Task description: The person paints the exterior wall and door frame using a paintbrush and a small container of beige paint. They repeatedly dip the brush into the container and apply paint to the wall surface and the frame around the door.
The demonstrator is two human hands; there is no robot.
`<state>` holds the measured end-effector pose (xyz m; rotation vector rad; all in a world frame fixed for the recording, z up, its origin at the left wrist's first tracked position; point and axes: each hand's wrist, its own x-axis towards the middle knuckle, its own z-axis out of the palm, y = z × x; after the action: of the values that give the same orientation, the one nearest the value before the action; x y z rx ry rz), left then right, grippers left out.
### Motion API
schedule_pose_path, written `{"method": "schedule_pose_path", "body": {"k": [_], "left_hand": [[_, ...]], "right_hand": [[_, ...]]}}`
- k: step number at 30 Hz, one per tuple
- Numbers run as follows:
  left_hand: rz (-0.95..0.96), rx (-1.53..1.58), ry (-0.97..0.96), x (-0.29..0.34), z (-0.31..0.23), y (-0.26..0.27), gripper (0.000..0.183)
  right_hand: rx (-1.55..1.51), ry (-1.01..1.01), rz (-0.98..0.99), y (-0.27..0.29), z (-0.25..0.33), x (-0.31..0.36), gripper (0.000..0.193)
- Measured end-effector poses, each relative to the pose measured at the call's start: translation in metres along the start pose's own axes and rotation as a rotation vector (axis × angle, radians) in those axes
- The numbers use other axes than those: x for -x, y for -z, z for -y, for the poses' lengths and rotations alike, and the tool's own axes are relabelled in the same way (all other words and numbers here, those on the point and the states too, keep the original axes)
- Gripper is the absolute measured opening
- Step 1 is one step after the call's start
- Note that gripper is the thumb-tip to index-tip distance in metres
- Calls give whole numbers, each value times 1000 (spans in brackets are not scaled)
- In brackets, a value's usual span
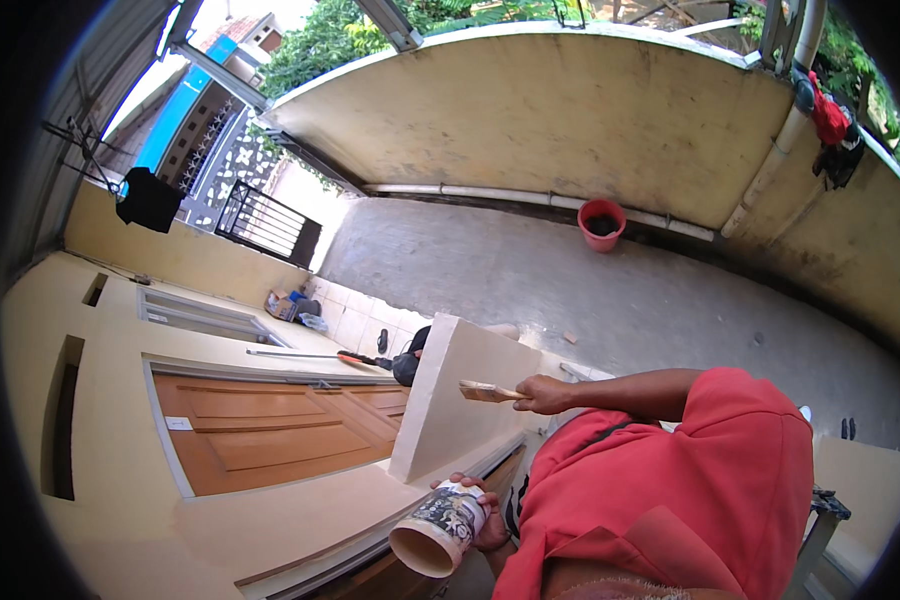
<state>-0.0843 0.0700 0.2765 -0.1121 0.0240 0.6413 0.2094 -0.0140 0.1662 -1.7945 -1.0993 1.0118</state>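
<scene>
In my right hand (545, 394) is a paintbrush (487, 391) with a pale wooden handle, its bristles pointing left. It is in front of the cream partition wall (450, 400); I cannot tell whether it touches. Lower down, my left hand (485, 510) is wrapped round a cylindrical container (440, 530) with a dark and white printed side. The container is tilted, its open mouth toward the lower left. A pale inner wall shows; any contents are hidden. My right arm stretches out from a red sleeve.
Brown panelled doors (270, 425) lie to the left. Behind the partition, a dark, partly hidden shape (407, 368) sits by a pole (295, 354) with an orange section. A red bucket (602, 225) stands by the far wall (570, 110). A metal frame (820, 520) stands at the lower right.
</scene>
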Motion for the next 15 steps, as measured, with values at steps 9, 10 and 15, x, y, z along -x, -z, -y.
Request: {"method": "schedule_pose_path", "body": {"k": [9,10,15], "left_hand": [[1,63,-25,12,24,-5,52],[-2,63,-42,16,23,-3,51],[18,80,-159,45,20,5,52]], "right_hand": [[8,-31,-101,-3,-17,22,31],[41,27,-143,-3,-17,24,29],[10,359,-335,-9,-3,26,24]]}}
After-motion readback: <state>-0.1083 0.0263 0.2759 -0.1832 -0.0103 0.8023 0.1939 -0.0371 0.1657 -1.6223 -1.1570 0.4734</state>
